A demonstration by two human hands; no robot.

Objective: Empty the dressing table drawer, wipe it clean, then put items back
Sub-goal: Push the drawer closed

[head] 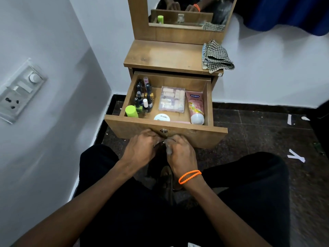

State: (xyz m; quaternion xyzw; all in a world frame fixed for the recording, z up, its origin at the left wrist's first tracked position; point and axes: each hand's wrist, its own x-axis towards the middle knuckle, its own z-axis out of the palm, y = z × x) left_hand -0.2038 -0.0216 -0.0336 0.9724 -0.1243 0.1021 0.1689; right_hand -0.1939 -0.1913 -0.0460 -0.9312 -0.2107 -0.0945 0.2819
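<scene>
The fingers (156,139) of both hands curl closed at the handle under the lock (162,131) on the drawer front; the left hand (140,148) and right hand (179,150) almost touch. The drawer (210,104) stands pulled out, holding nail polish bottles (144,97) at left, a clear box (172,99), a white jar (161,118) and a pink tube (195,107) at right. A checked cloth (216,57) lies on the bench (163,54), far right.

Drawer (178,130) & table top (163,55) – light brown wood grain. Cloth (216,56) – dark/pale small check. Tube (195,106) pink w/ white cap, blue logo. Lime-green cap (131,111). Nail polish bottles (143,97) mostly black-capped. Round lid (161,117) white. Wrist bands (189,176) orange. Floor (258,139) dark speckled.
</scene>
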